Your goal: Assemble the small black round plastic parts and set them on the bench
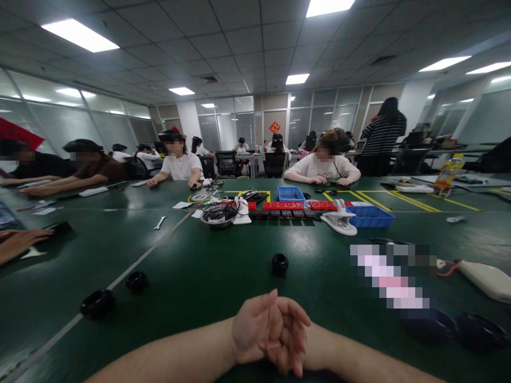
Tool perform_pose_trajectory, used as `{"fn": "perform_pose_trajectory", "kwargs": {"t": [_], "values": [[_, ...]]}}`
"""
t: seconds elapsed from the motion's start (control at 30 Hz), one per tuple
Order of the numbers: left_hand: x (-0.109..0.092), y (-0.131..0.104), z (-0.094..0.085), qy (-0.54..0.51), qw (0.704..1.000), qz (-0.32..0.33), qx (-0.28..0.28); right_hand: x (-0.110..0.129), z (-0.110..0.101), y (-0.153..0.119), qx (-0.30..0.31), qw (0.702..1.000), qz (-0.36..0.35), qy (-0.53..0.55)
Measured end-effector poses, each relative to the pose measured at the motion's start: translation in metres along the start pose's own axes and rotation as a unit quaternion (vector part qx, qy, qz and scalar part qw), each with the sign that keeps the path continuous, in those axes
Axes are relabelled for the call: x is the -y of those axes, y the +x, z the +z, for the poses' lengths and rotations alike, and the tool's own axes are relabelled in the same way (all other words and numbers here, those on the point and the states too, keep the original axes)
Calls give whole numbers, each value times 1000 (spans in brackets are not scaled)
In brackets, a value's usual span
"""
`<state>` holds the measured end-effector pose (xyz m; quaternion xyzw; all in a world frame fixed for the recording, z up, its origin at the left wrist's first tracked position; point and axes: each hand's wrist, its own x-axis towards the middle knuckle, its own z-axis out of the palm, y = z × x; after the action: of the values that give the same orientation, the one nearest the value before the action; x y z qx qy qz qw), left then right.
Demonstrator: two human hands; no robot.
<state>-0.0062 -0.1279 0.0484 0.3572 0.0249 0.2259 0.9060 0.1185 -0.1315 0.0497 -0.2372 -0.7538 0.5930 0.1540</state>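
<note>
My left hand (249, 329) rests near the table's front edge, palm turned inward, thumb stretched up and fingers loosely curved. Against it lies my right hand (297, 318), partly covered, its visible fingers bent but apart. The two hands touch and overlap, and I see no object in either. A little beyond them stands a small black ring-shaped piece (280, 264) with a hole in its top. Two similar pieces, a smaller black ring (137, 282) and a larger black ring (98, 303), sit to the left. More dark rings (482, 331) lie at the right front.
Across the green table (223, 260) run red and black power strips (283, 206), a blue bin (371, 217), a white clamp (341, 218) and coiled cables (217, 214). A wrench (160, 223) lies left. A white power bank-like case (485, 277) is right. Several people sit around.
</note>
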Motion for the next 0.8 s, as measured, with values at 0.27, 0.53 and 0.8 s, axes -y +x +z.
{"fn": "perform_pose_trajectory", "kwargs": {"t": [0.27, 0.53, 0.8], "values": [[-63, -4, -40, 438, 838, 42, -323, 14, -77, -19, -306, 950, 45, -31], [-57, 1, -71, 721, 569, 7, -395, -32, -100, 1, -484, 863, 52, 138], [-56, 21, -80, 809, 485, -23, -332, -38, -108, 16, -360, 895, 70, -253]]}}
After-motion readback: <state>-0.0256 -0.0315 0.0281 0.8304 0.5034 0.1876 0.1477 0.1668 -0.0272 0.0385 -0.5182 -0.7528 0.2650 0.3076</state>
